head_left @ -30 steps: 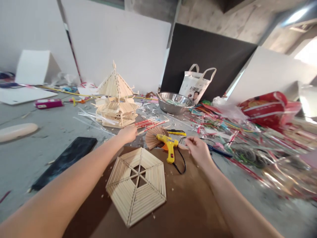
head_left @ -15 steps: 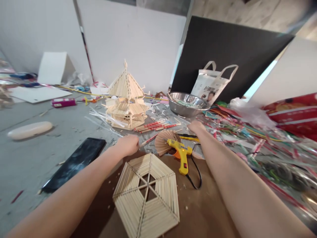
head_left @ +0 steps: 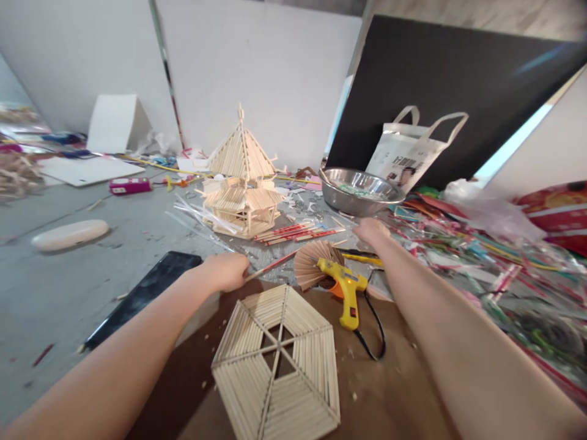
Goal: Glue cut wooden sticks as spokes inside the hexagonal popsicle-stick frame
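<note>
My left hand [head_left: 225, 272] is closed around one end of a thin red-and-wood chopstick [head_left: 274, 264] that points right toward a folded brown paper fan [head_left: 312, 264]. My right hand [head_left: 372, 231] reaches far forward, past a yellow glue gun [head_left: 345, 288], to the pile of red-wrapped chopsticks [head_left: 298, 232] and scraps near the steel bowl [head_left: 360, 192]; its fingers are turned away and hidden. A flat hexagon of wooden sticks [head_left: 277, 362] lies on brown cardboard [head_left: 394, 391] between my forearms. A stick-built pagoda model [head_left: 242, 178] stands behind.
A black phone [head_left: 147, 296] lies left of my left arm. A white oval object [head_left: 70, 234] and a pink box [head_left: 129, 186] sit further left. A white tote bag [head_left: 413, 150] leans on a black board. Coloured wrappers and a red bag [head_left: 554, 214] crowd the right.
My right hand has moved from beside the glue gun forward toward the bowl. My left hand has drawn back from the chopstick pile with one chopstick. The view has shifted left.
</note>
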Demonstrator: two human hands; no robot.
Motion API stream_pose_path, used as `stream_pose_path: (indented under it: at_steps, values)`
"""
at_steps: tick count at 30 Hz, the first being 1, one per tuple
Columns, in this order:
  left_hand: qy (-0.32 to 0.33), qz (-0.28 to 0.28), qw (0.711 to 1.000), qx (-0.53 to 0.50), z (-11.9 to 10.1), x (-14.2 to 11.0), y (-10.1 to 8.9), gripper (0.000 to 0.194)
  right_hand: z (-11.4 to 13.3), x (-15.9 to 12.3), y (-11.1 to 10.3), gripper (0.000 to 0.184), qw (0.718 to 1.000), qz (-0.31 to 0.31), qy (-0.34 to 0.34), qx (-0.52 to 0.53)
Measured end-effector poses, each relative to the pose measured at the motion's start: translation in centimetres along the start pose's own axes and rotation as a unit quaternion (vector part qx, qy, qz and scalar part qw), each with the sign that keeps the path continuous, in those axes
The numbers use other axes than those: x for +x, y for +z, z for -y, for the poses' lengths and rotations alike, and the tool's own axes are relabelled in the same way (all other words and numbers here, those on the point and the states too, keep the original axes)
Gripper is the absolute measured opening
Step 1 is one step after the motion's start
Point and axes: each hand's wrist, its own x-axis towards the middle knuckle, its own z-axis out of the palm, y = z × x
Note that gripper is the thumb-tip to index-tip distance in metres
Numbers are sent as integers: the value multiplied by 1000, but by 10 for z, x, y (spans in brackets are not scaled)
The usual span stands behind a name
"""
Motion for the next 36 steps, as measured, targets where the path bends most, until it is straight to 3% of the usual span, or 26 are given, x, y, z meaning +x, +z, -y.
stream_pose_path:
  at_steps: [4, 6, 8, 9, 11, 12, 15, 18, 20, 25, 29, 36]
  values:
    - [-21, 11, 1000, 9, 4, -10, -6, 14, 15, -47, -27, 29, 985, -1, -75, 157]
    - [-26, -50, 998, -13, -1, -17, -9, 17, 24, -82, -32, 35, 967, 18, -107, 232]
    - [-6, -132, 988, -75, -14, -25, -11, 22, 33, -120, -29, 28, 948, 49, -134, 285]
    - [22, -157, 980, -124, -23, -29, -11, 23, 36, -138, -26, 22, 932, 74, -151, 322]
    - [69, -168, 958, -223, -43, -38, -9, 25, 41, -171, -19, 16, 832, 167, -157, 505]
    - [86, -166, 945, -269, -53, -43, -7, 25, 42, -184, -15, 14, 799, 195, -150, 549]
    - [114, -72, 891, -434, -75, -55, 3, 32, 44, -212, -7, 18, 767, 207, -138, 591]
    - [121, -2, 842, -526, -83, -62, 13, 33, 44, -227, -1, 21, 760, 196, -135, 605]
    - [109, 2, 839, -532, -85, -66, 18, 32, 44, -236, 2, 22, 754, 191, -131, 614]
    - [113, -55, 891, -436, -85, -73, 22, 26, 42, -255, 5, 24, 763, 216, -110, 600]
    - [127, -10, 936, -328, -80, -75, 23, 24, 31, -264, 8, 26, 802, 235, -145, 529]
    - [161, 49, 963, -210, -78, -69, 27, 23, 3, -254, 26, 22, 878, 107, -196, 424]
